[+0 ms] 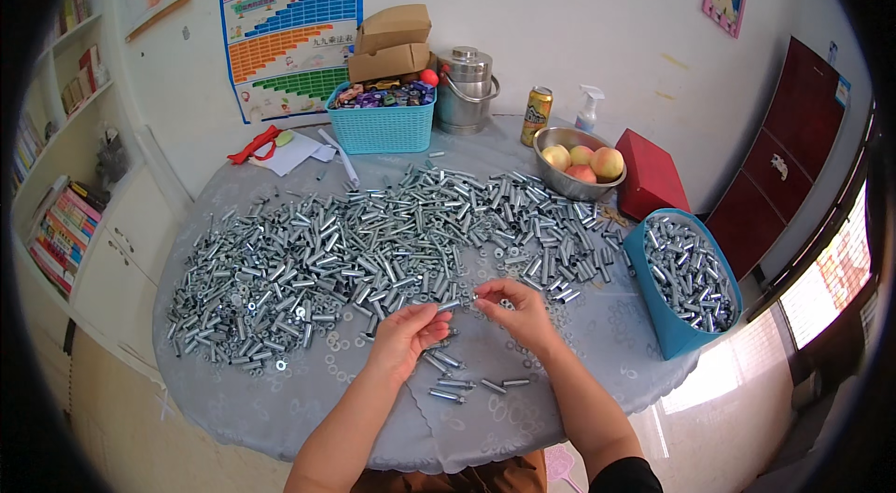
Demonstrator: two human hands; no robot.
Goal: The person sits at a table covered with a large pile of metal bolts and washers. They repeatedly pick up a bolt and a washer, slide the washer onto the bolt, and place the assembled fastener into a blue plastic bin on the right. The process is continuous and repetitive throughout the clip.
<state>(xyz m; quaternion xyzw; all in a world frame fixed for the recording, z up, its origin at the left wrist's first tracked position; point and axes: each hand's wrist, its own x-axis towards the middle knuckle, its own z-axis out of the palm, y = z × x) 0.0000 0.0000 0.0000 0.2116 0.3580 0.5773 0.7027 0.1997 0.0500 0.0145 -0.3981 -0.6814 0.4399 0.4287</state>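
Holding bolt (450, 305), brown cartons (392, 43) behind

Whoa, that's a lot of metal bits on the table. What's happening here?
A person sits at a round table covered with a big heap of metal bolts and sleeves. The left hand and right hand hold one bolt between them above the table. A few bolts lie apart near the table's front edge, and a blue bin on the right holds more.
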